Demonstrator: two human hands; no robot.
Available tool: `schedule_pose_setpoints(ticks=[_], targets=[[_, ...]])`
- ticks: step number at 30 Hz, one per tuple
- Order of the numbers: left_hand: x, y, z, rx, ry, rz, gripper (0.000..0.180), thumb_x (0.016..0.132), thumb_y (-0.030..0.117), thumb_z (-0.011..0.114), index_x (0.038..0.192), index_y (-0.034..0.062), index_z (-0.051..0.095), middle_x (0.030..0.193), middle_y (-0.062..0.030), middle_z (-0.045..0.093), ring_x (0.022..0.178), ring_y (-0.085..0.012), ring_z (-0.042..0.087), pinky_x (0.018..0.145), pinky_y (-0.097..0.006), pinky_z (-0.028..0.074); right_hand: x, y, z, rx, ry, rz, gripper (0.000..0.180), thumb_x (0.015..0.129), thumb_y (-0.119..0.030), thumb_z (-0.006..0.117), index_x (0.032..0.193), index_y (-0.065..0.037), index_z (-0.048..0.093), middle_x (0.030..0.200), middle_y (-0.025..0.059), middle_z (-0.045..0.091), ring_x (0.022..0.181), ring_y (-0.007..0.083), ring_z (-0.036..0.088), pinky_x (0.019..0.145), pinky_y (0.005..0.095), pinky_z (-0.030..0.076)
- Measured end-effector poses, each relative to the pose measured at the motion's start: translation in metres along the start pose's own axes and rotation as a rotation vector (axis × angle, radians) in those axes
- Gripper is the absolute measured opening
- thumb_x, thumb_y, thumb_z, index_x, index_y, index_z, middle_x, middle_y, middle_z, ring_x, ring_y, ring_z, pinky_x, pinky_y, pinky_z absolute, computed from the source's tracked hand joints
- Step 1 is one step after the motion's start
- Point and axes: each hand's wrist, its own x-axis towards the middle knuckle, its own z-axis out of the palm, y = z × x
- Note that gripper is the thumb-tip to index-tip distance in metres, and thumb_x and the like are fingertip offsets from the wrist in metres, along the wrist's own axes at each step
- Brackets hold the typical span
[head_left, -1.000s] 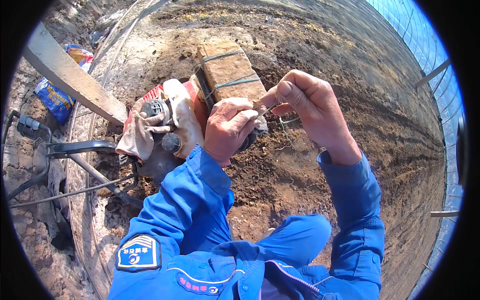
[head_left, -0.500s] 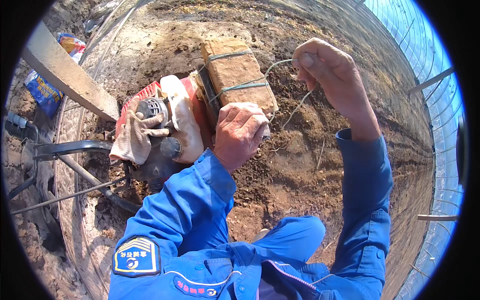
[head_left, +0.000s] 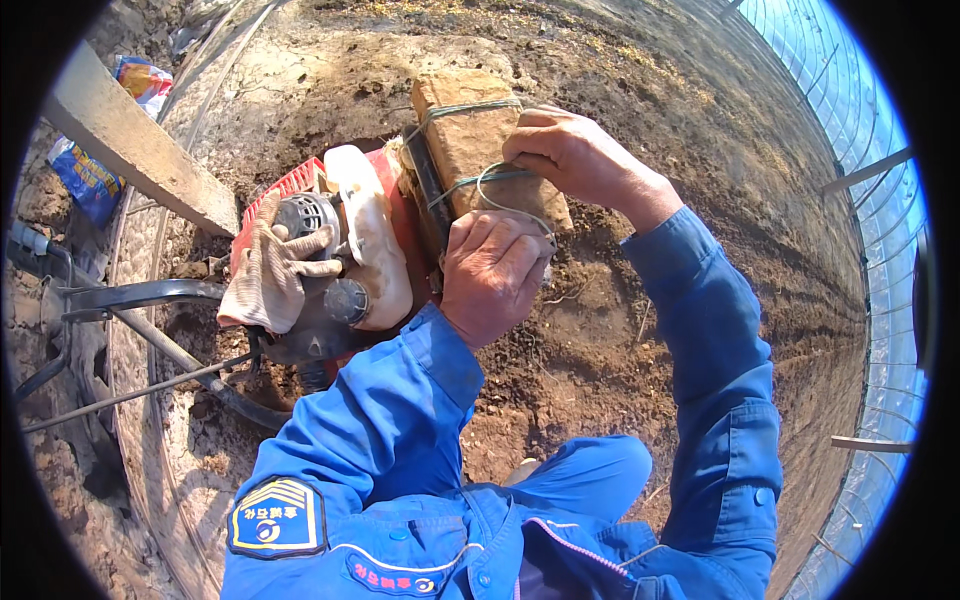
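Note:
A tan brick-like block (head_left: 465,150) lies against the red engine machine, with thin green cord (head_left: 470,108) wound around it in two places. My left hand (head_left: 495,272) is closed at the block's near end, where the cord runs to its fingers; the fingertips are partly hidden. Over the block's right side, my right hand (head_left: 575,155) is closed in a pinch on the cord. A loose loop of cord curves between the two hands.
Left of the block is the engine (head_left: 310,215) with a whitish tank (head_left: 375,250). A work glove (head_left: 275,270) lies on it. Metal handlebars (head_left: 150,295) reach left beside a concrete post (head_left: 140,145). Plastic sheeting (head_left: 895,300) on a ribbed frame lines the right.
My right hand has come down and left, from out beside the block to its right side, bringing the cord with it. My left hand has shifted slightly right and down.

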Motion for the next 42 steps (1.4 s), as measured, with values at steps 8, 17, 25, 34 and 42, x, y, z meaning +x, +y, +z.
schedule_pose_setpoints(ticks=[8, 17, 25, 34, 42], targets=[[0.003, 0.001, 0.001, -0.017, 0.020, 0.003, 0.014, 0.080, 0.008, 0.078, 0.091, 0.0115, 0.069, 0.100, -0.0026, 0.071, 0.098, -0.0260, 0.066, 0.095, -0.043, 0.047, 0.003, 0.000, -0.010, -0.377, -0.083, -0.332, 0.021, 0.083, -0.014, 0.074, 0.102, -0.004, 0.071, 0.093, 0.0054, 0.063, 0.091, 0.0237, 0.065, 0.082, 0.0364, 0.058], [0.003, 0.000, 0.001, -0.006, 0.025, 0.006, 0.015, 0.080, 0.009, 0.079, 0.093, 0.0113, 0.071, 0.101, -0.0036, 0.072, 0.099, -0.0262, 0.067, 0.095, -0.044, 0.047, 0.001, -0.005, 0.003, -0.404, 0.053, -0.340, 0.013, 0.082, -0.015, 0.073, 0.086, -0.006, 0.064, 0.088, 0.0050, 0.057, 0.088, 0.0232, 0.065, 0.077, 0.0365, 0.059], [0.001, 0.001, -0.004, 0.089, -0.056, 0.002, 0.016, 0.080, 0.012, 0.078, 0.095, 0.0104, 0.071, 0.097, -0.0066, 0.067, 0.096, -0.0295, 0.063, 0.095, -0.047, 0.046, 0.008, 0.005, 0.006, -0.057, -0.076, -0.052, 0.006, 0.089, -0.010, 0.065, 0.088, -0.008, 0.059, 0.091, 0.0113, 0.061, 0.090, 0.0340, 0.062, 0.078, 0.0475, 0.052], [-0.001, -0.002, -0.004, 0.097, -0.077, 0.020, 0.017, 0.081, 0.014, 0.078, 0.096, 0.0101, 0.070, 0.094, -0.0074, 0.065, 0.095, -0.0309, 0.062, 0.095, -0.047, 0.046, 0.018, 0.028, -0.007, 0.103, -0.372, -0.049, 0.022, 0.097, -0.026, 0.073, 0.092, -0.009, 0.061, 0.092, 0.0104, 0.064, 0.095, 0.0319, 0.062, 0.083, 0.0470, 0.049], [0.000, -0.005, -0.001, 0.070, -0.045, 0.045, 0.017, 0.080, 0.011, 0.077, 0.095, 0.0103, 0.071, 0.102, -0.0072, 0.070, 0.099, -0.0282, 0.065, 0.094, -0.046, 0.046, 0.027, 0.030, -0.007, 0.056, -0.510, -0.024, 0.024, 0.102, -0.029, 0.070, 0.098, -0.006, 0.063, 0.099, 0.0127, 0.067, 0.098, 0.0348, 0.066, 0.082, 0.0507, 0.052]])
